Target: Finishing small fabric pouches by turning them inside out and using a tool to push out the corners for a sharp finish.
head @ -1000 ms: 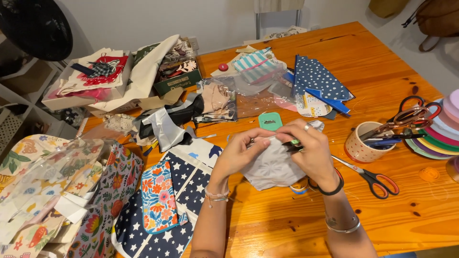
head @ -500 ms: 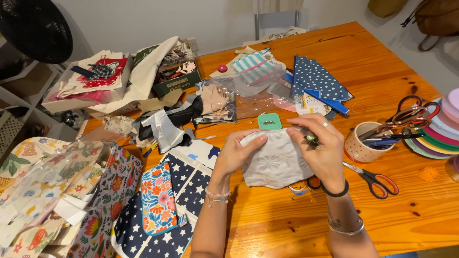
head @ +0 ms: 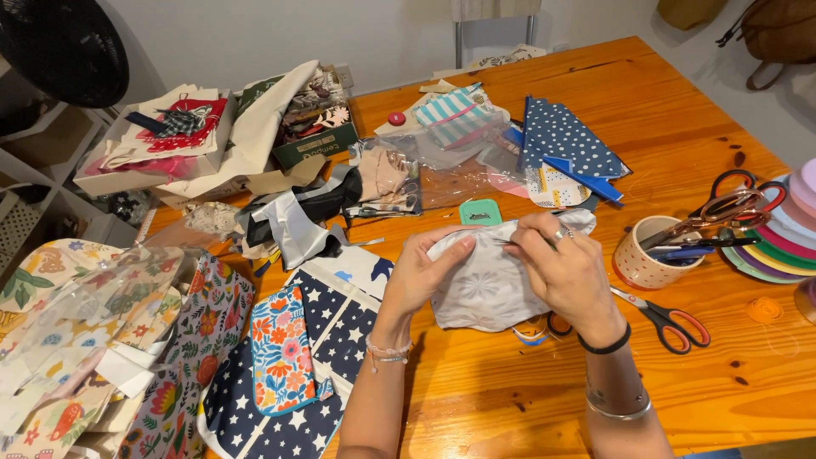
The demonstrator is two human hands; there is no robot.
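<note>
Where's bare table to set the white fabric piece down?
Bare wood lies below the red-handled scissors, right of the right hand, and at the far end beyond the polka-dot fabric. Left of the left hand, the star-print fabric and floral pieces crowd everything.

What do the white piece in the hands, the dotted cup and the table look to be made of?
White piece: thin woven cloth, matte; it folds and drapes limply between the left hand and right hand.
Dotted cup: probably glazed ceramic; thick rim, slight gloss.
Table: varnished wood, with visible grain, knots and sheen.
</note>
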